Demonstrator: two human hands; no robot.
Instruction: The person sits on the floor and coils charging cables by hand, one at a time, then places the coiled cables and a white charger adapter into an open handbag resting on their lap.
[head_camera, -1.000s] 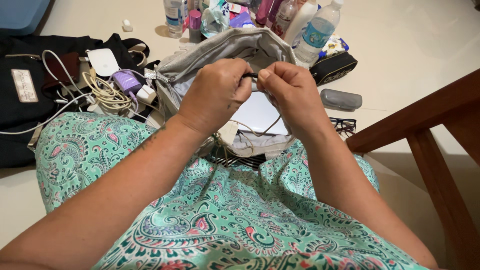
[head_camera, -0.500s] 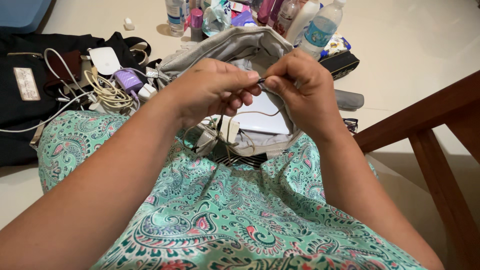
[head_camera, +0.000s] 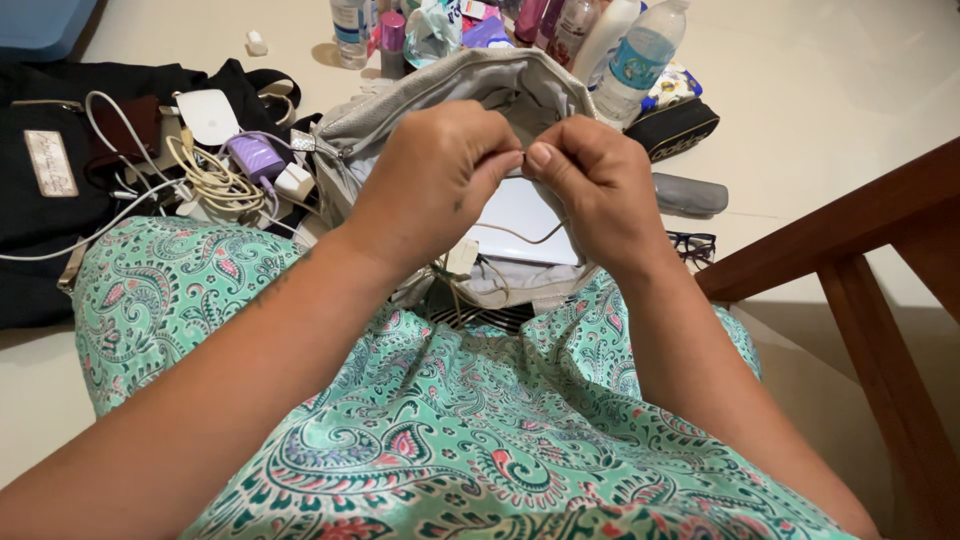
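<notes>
Both hands pinching a thin cord above an open bag

Left hand (head_camera: 440, 175) and right hand (head_camera: 590, 185), fingertips closed narrow, hold the thin beige cord (head_camera: 520, 238) over the open grey fabric bag (head_camera: 500, 85); its loop hangs loose, not yet stowed.

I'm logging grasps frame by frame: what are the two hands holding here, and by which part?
Both the left hand and right hand pinch something small between their fingertips above the open grey bag; a thin cord hangs below. Which part they hold cannot be told.

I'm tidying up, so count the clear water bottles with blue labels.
2. One bottle stands right of the grey bag; a second bottle stands at the top edge, left of it. Others in the cluster may be hidden.
</notes>
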